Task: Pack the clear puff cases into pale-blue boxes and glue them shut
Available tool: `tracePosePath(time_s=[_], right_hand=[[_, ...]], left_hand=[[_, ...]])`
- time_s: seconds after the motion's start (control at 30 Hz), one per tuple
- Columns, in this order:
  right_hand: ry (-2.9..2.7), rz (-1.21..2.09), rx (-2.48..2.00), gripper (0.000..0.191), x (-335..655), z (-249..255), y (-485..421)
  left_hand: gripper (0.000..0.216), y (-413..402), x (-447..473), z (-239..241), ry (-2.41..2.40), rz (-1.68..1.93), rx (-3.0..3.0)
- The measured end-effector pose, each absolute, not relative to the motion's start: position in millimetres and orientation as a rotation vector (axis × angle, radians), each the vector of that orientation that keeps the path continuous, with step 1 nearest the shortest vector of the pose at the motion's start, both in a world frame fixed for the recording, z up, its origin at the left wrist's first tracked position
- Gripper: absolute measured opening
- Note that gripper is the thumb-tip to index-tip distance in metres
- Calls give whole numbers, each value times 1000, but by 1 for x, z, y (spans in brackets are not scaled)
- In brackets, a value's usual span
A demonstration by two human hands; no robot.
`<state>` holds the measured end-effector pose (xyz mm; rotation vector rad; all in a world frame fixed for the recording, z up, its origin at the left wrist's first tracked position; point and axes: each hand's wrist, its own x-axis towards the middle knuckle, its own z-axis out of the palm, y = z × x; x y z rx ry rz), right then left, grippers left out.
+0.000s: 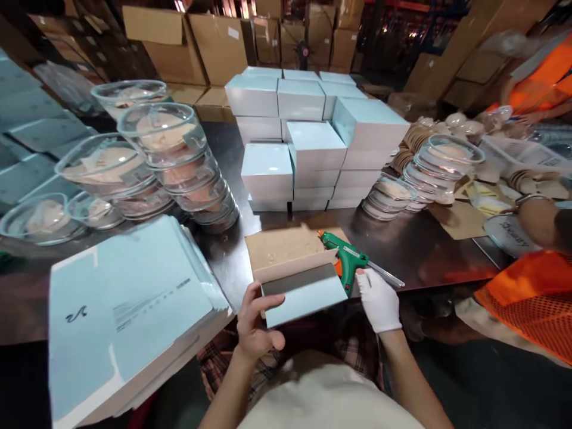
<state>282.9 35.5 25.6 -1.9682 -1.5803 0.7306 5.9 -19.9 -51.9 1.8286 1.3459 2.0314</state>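
My left hand [254,328] is bare and grips the left end of a partly folded light blue box [308,297], its index finger lying over the panel and its thumb held apart. The box's brown inner side faces up behind that panel. To the right lies a green glue gun [350,256] with an orange nozzle and trigger, a glue stick poking out of its back. My right hand [379,301], in a white glove with a bare fingertip showing, is beside the gun's handle. Its fingers are loosely bent and not wrapped around the handle.
Flat light blue cartons [134,310] are piled at the left. Stacked clear round containers [192,161] stand behind them, with more containers [424,173] at the right. Finished-looking boxes [317,146] form a block ahead. A co-worker's orange vest [531,298] is close on the right.
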Motion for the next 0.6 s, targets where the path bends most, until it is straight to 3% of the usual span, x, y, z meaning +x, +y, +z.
tracePosePath(time_s=[0.1,0.27,0.4,0.53,0.6], right_hand=[[-1517,770,-2291,38,287,18,51],[-1282,1023,-2081,24,286,5,73],[-1143,1128,-1809,32,294,7,64],[-1026,958,-1532,48,287,20,41],[-1031,946,-1421,45,282,24,27]], left_hand=[[65,-14,8,-49,1365,1957,1908],[43,-21,16,-41,1435,2063,1797],[41,-48,23,-39,1606,1973,1475],[37,-53,41,-38,1616,1713,1219],[36,-47,51,-36,1598,1661,1164]])
